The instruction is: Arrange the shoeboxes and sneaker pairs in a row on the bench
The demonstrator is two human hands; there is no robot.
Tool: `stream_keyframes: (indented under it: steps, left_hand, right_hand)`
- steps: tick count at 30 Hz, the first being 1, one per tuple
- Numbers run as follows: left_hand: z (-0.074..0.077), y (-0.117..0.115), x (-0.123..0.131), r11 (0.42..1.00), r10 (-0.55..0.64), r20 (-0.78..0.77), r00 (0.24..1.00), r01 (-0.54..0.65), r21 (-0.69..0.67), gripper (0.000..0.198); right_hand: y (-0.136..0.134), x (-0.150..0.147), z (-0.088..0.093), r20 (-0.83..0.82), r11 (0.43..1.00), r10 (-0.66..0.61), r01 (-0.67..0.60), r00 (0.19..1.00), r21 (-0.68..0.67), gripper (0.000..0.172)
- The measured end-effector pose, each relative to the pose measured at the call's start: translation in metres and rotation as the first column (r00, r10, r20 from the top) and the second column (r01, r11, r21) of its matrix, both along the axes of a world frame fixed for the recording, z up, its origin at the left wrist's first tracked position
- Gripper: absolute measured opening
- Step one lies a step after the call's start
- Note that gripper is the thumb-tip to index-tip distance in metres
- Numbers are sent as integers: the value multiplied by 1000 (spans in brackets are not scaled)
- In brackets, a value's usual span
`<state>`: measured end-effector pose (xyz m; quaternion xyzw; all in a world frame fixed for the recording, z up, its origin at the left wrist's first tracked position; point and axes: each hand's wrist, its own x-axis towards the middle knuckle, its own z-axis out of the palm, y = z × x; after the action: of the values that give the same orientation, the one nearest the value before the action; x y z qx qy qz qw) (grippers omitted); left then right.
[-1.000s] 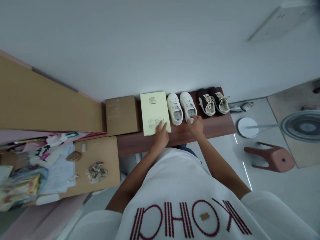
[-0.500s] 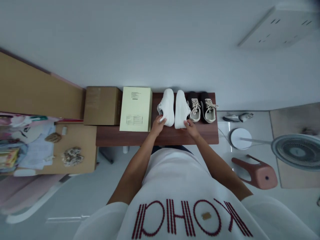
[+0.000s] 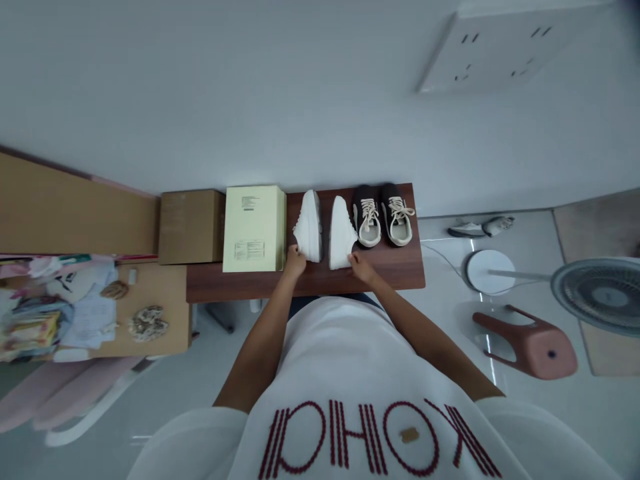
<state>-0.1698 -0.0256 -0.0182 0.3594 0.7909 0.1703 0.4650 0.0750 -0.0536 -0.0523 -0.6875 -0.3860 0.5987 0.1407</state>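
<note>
Two white sneakers lie tipped on their sides on a dark wooden bench (image 3: 400, 277). My left hand (image 3: 295, 261) grips the heel of the left white sneaker (image 3: 309, 225). My right hand (image 3: 361, 267) grips the heel of the right white sneaker (image 3: 341, 232). Just right of them a pair of black sneakers with cream laces (image 3: 383, 215) stands upright against the wall. A pale yellow shoe box (image 3: 253, 228) sits on the bench just left of my left hand.
A brown cardboard box (image 3: 191, 225) stands left of the yellow box. A low cardboard surface (image 3: 150, 293) at left carries clothes and small items. On the white floor at right are a pink stool (image 3: 530, 343), a fan (image 3: 597, 293) with its round base (image 3: 487, 271), and loose shoes (image 3: 480, 228).
My left hand left the yellow box and took a white sneaker's heel. Both white sneakers went from upright to tipped on their sides and slid left. The view shifted too.
</note>
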Motion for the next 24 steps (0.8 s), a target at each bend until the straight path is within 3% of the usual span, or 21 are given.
stream_keyframes:
  steps: [3,6,9,12,14,16,19,22,24]
  left_hand:
    - [25,-1,21,980,-151,-263,953,179,90,69]
    - [41,-1,70,858,-391,-273,879,456,236,61]
    - [34,9,139,746,-599,-105,794,601,286,53]
    - [18,31,196,737,-651,-110,751,660,148,42]
    - [11,46,216,760,-639,-121,760,648,49,27]
    - [9,54,221,801,-587,-78,806,592,91,18]
    - [11,54,213,895,-427,216,878,377,237,20]
    - [6,41,208,981,-188,532,825,135,137,22]
    - [-2,30,211,1000,-21,573,819,28,-4,25]
  right_hand:
    - [-4,25,15,209,993,42,-64,977,97,27]
    - [-5,69,33,390,946,-46,-86,920,314,29]
    - [12,104,44,516,865,-246,-54,820,498,36]
    - [41,117,42,549,884,-214,-78,808,460,42]
    - [57,124,36,506,904,-176,-65,844,423,32]
    - [64,137,31,429,898,-219,8,877,441,19]
    - [59,165,23,165,860,-366,266,916,435,25]
    - [50,187,16,-198,820,-483,520,853,241,36]
    - [47,189,11,-246,816,-533,569,809,102,35]
